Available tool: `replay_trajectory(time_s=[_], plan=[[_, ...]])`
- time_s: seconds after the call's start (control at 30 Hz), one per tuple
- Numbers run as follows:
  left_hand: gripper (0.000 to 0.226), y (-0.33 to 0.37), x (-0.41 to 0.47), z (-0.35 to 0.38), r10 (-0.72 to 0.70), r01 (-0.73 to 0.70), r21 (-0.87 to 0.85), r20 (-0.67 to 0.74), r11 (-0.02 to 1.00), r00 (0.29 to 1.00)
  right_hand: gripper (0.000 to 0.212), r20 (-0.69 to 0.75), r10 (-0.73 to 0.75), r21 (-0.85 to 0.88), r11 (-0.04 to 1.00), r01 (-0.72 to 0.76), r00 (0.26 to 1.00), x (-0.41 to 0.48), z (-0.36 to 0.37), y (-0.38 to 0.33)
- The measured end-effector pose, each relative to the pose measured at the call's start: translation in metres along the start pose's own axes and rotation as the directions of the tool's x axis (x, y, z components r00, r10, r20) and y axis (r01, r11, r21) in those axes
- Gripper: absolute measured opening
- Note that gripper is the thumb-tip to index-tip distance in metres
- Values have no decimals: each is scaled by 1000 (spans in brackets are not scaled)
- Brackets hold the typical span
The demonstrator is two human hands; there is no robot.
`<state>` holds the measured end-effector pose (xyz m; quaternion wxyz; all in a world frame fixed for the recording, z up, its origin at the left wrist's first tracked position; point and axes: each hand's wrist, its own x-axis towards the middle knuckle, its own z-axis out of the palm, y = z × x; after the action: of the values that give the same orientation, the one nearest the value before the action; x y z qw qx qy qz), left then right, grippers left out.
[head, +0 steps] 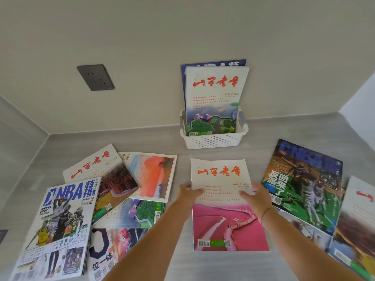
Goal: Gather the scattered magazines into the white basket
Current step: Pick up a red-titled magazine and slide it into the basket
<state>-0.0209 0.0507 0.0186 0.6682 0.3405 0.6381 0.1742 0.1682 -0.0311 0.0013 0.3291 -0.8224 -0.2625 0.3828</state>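
White basket (213,141) at far centre of grey bench (223,266), already holding a few upright magazines (215,102). Left hand (187,192) and right hand (256,196), fingers clamped on pink-covered magazine (227,226). Roughly nine others scattered left (60,226) and right (304,185).

Basket (213,141) against the wall, magazines upright inside, others scattered before it.
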Motion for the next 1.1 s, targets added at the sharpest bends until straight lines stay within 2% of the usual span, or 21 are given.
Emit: replay_trajectory(time_s=[0.07, 0.13, 0.2, 0.27, 0.33, 0.43, 0.5, 0.6, 0.7, 0.9, 1.0, 1.1], plan=[[53, -2, -3, 3, 72, -73, 64, 19, 995, 997, 42, 19, -22, 36, 999, 21, 1000, 2, -2, 0], [36, 0, -8, 6, 186, -196, 152, 80, 969, 979, 34, 33, -44, 105, 994, 40, 998, 4, -5, 0], [23, 8, -15, 7, 278, -303, 169, 156, 938, 948, 33, 36, -43, 184, 982, 36, 998, 6, -8, -2], [24, 22, -22, 7, 339, -373, 123, 230, 920, 912, 38, 74, -50, 307, 952, 25, 996, 7, -13, -6], [26, 40, -27, 6, 373, -409, 104, 259, 906, 891, 33, 148, -57, 390, 921, -5, 987, 11, -19, -9], [30, 65, -28, 1, 420, -459, 97, 270, 883, 866, 19, 229, -29, 382, 922, -62, 973, 18, -34, -16], [26, 80, -24, -5, 455, -500, 122, 273, 858, 848, 16, 191, -42, 378, 925, -34, 981, 24, -46, -25], [23, 106, -14, -13, 512, -548, 160, 221, 821, 830, 6, 115, -136, 316, 944, 94, 984, 31, -67, -55], [20, 148, -7, -18, 594, -607, 202, 128, 768, 794, 21, 41, -261, 338, 912, 232, 964, 51, -85, -103], [13, 252, -2, -17, 770, -757, 153, -61, 636, 635, 20, -85, -495, 321, 808, 494, 865, 100, -109, -211], [18, 280, 13, -8, 797, -778, 172, -134, 604, 589, 11, -132, -537, 243, 797, 552, 833, 125, -107, -240], [20, 279, 37, -1, 766, -740, 200, -200, 643, 611, 17, -145, -480, 191, 844, 501, 865, 149, -92, -239]])
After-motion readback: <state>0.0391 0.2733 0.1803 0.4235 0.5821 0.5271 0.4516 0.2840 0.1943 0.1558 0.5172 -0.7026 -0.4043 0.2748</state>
